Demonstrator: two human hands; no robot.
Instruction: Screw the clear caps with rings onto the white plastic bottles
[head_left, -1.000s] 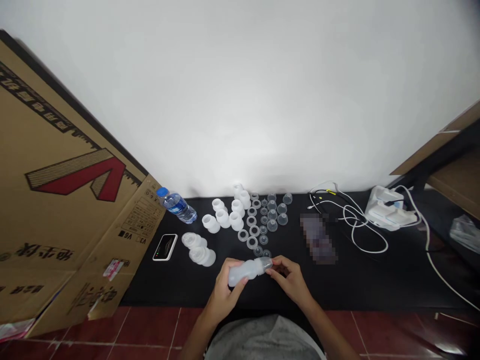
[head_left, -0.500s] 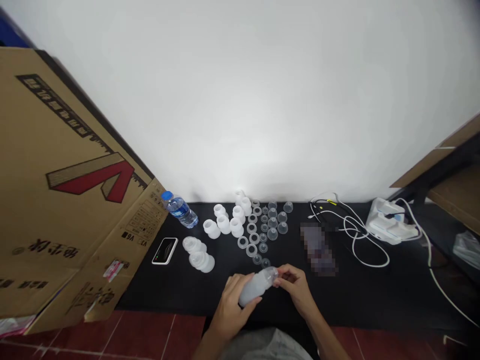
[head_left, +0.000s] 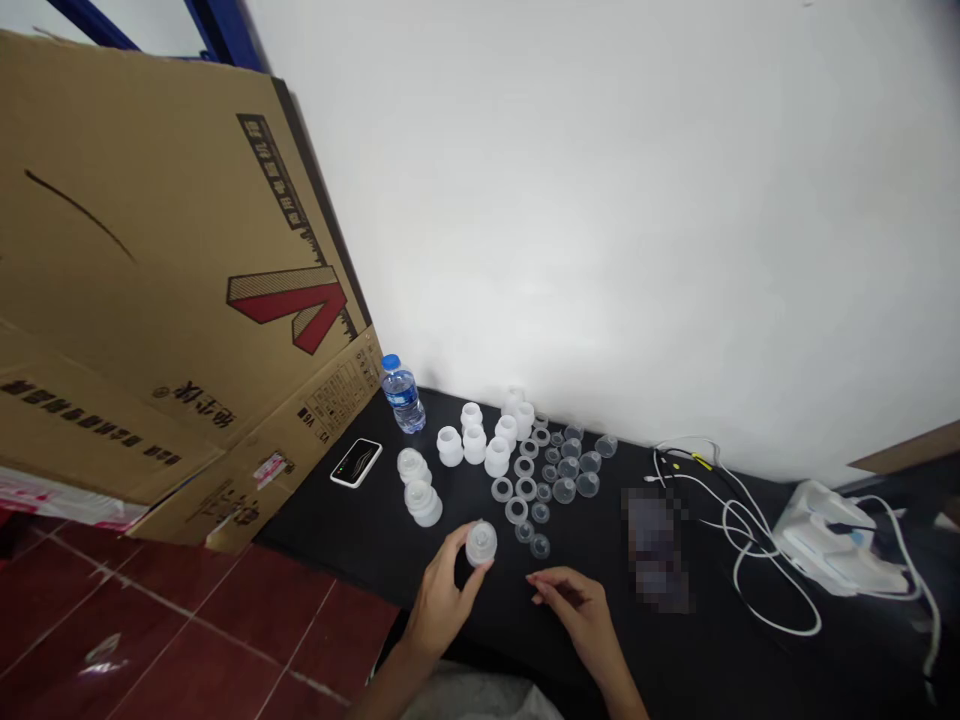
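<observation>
In the head view my left hand [head_left: 442, 595] is closed around a small white baby bottle [head_left: 481, 543] with a clear domed cap, its top tilted toward the camera. My right hand [head_left: 574, 610] is apart from it on the right, fingertips drawn together and nothing visible between them. Two similar capped bottles [head_left: 424, 502] stand to the left. Beyond my hands are several open white bottles [head_left: 496, 457], with translucent rings [head_left: 516, 510], small round clear pieces [head_left: 539, 545] and clear domed caps [head_left: 587, 484] to their right.
A water bottle [head_left: 403, 395] and a white-edged device [head_left: 356, 463] stand at the left of the black table [head_left: 337, 535], beside a large cardboard box [head_left: 180, 230]. White cables [head_left: 750, 540], a white power unit [head_left: 832, 540] and a blurred dark object [head_left: 654, 550] lie right.
My right hand has come away from the capped end of the bottle. My left hand has turned the bottle's top toward the camera. The view has shifted and tilted.
</observation>
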